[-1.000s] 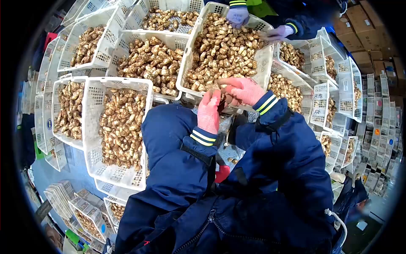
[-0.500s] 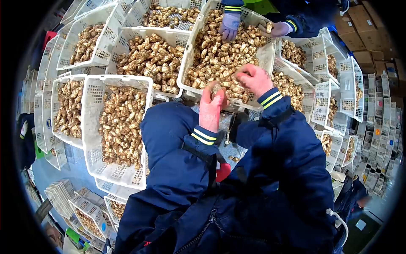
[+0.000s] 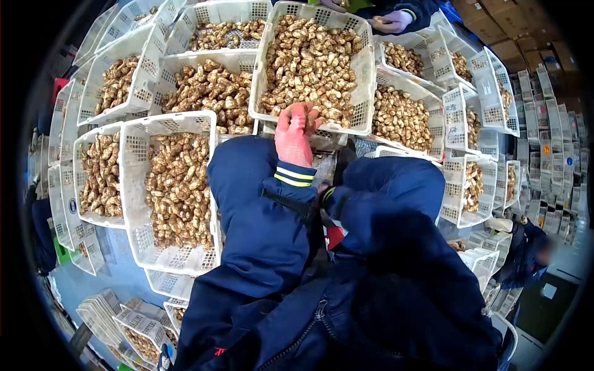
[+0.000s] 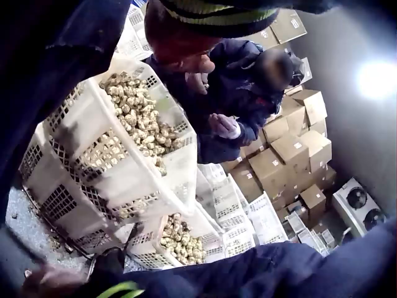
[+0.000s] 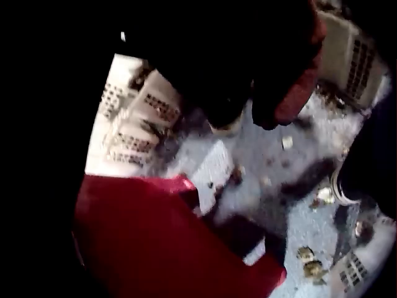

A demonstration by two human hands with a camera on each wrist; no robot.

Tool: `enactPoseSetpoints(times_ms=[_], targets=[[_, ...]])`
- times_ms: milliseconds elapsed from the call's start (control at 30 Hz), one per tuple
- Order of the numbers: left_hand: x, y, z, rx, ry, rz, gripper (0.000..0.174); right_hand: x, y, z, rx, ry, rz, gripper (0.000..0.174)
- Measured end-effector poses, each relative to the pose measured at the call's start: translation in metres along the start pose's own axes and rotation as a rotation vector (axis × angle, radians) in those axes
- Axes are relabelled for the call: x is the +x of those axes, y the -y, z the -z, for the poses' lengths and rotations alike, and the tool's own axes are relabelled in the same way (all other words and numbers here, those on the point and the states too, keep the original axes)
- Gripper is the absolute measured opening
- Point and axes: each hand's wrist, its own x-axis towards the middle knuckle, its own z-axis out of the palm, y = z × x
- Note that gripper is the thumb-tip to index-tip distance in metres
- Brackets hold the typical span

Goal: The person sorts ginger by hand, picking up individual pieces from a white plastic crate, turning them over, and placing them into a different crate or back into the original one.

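Observation:
My left hand (image 3: 294,139), in a pink glove, is at the near edge of the central white crate (image 3: 303,124) of brown, knobbly tubers (image 3: 309,62). Its fingers curl upward around what looks like one tuber, mostly covered by them. The left wrist view shows that hand (image 4: 183,53) dark at the top, beside the crate. Low between the knees, my right hand (image 3: 323,190) is largely hidden by its sleeve. It shows as a blur (image 4: 53,279) in the left wrist view. A dark red object (image 5: 155,236) lies below it; its finger positions are unclear.
More tuber crates stand left (image 3: 133,204) and right (image 3: 436,117). Another person's hand (image 3: 393,22) is beyond the central crate. Cardboard boxes (image 4: 298,155) are stacked behind. Scraps (image 5: 313,267) lie on the floor between the legs.
My right hand has left the central crate and dropped between the knees. My left hand stays near the crate's edge. The other person's hands have drawn back, and the head view has shifted.

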Motion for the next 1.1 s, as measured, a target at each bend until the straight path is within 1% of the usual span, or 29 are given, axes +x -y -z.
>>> enactPoseSetpoints(times_ms=[67, 100, 167, 233, 300, 367, 400, 433, 467, 533, 567, 633, 800, 833, 900, 967, 1000, 1033, 1100], targets=[[-0.006, -0.006, 0.000, -0.038, 0.022, -0.003, 0.026, -0.010, 0.014, -0.023, -0.010, -0.004, -0.009, 0.037], [-0.008, -0.009, 0.001, -0.068, 0.034, -0.017, 0.025, -0.011, 0.020, -0.026, -0.014, -0.006, -0.011, 0.037], [-0.008, -0.009, 0.005, -0.106, 0.004, 0.019, 0.026, -0.014, 0.023, -0.032, -0.014, -0.012, -0.016, 0.037], [-0.008, -0.014, 0.002, -0.189, 0.083, 0.009, 0.027, -0.014, 0.025, -0.043, -0.008, -0.011, -0.023, 0.037], [-0.011, -0.017, -0.004, -0.186, 0.036, 0.025, 0.026, -0.011, 0.029, -0.051, -0.003, -0.006, -0.025, 0.037], [-0.013, -0.019, -0.007, -0.192, 0.047, 0.020, 0.024, -0.006, 0.030, -0.058, 0.009, 0.004, -0.026, 0.037], [-0.012, -0.016, -0.005, -0.233, 0.084, 0.020, 0.025, -0.004, 0.029, -0.061, 0.013, 0.009, -0.025, 0.037], [-0.008, -0.015, -0.002, -0.274, 0.171, 0.023, 0.026, -0.001, 0.029, -0.064, 0.018, 0.017, -0.025, 0.037], [-0.008, -0.012, 0.000, -0.258, 0.105, 0.039, 0.025, 0.002, 0.030, -0.066, 0.021, 0.025, -0.022, 0.038], [-0.018, -0.024, -0.015, -0.181, -0.051, 0.047, 0.027, 0.009, 0.031, -0.072, 0.027, 0.043, -0.010, 0.038], [-0.018, -0.025, -0.016, -0.181, -0.072, 0.042, 0.030, 0.013, 0.032, -0.076, 0.031, 0.052, -0.009, 0.038], [-0.016, -0.028, -0.017, -0.128, -0.097, 0.082, 0.033, 0.018, 0.032, -0.084, 0.039, 0.072, -0.007, 0.038], [-0.016, -0.030, -0.008, -0.149, -0.111, 0.119, 0.033, 0.027, 0.040, -0.110, 0.060, 0.116, 0.022, 0.038], [-0.016, -0.036, -0.011, -0.098, -0.125, 0.099, 0.033, 0.027, 0.040, -0.117, 0.070, 0.130, 0.026, 0.038], [-0.016, -0.040, -0.012, -0.166, -0.162, 0.078, 0.032, 0.030, 0.041, -0.123, 0.082, 0.147, 0.027, 0.038], [-0.019, -0.050, -0.018, -0.236, -0.076, 0.004, 0.031, 0.028, 0.046, -0.133, 0.094, 0.170, 0.033, 0.039], [-0.014, -0.052, -0.012, -0.274, -0.117, 0.033, 0.031, 0.028, 0.048, -0.136, 0.100, 0.179, 0.036, 0.039], [-0.017, -0.052, -0.023, -0.071, -0.229, -0.084, 0.031, 0.025, 0.048, -0.137, 0.101, 0.190, 0.035, 0.039], [-0.010, -0.056, -0.006, -0.357, -0.093, 0.062, 0.031, 0.020, 0.052, -0.140, 0.103, 0.211, 0.037, 0.039]])
